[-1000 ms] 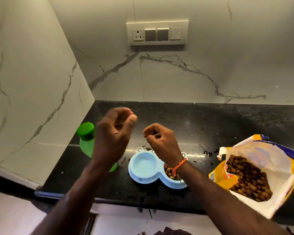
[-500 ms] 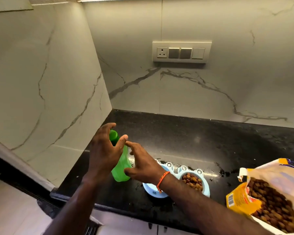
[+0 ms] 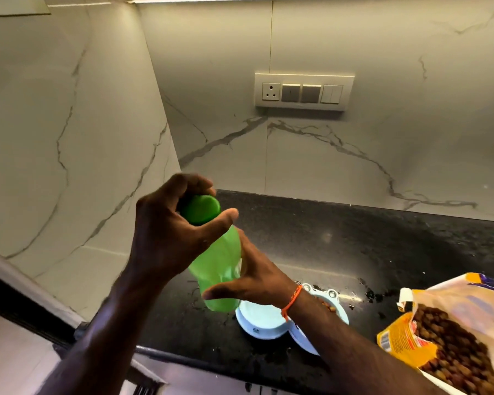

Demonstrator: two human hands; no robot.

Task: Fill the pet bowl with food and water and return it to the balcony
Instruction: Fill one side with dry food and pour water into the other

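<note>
The green bottle [image 3: 217,269] is up off the worktop [image 3: 354,252] now, near its left edge. The left hand [image 3: 169,238] grips the cap [image 3: 200,209]; the right hand [image 3: 254,277] holds its body. The pet bowl [image 3: 264,323] sits below.

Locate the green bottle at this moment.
Head view, centre: the green bottle is held between left hand on its cap and right hand, just left of the pet bowl.

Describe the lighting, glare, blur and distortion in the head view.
Head view: warm light from a strip along the top edge washes the marble wall; a soft glare streak lies on the black counter beside the pet bowl; the green bottle shows slight motion blur where the right hand meets it; the left hand stays sharp; wide-angle bending curves the wall edges.
</note>
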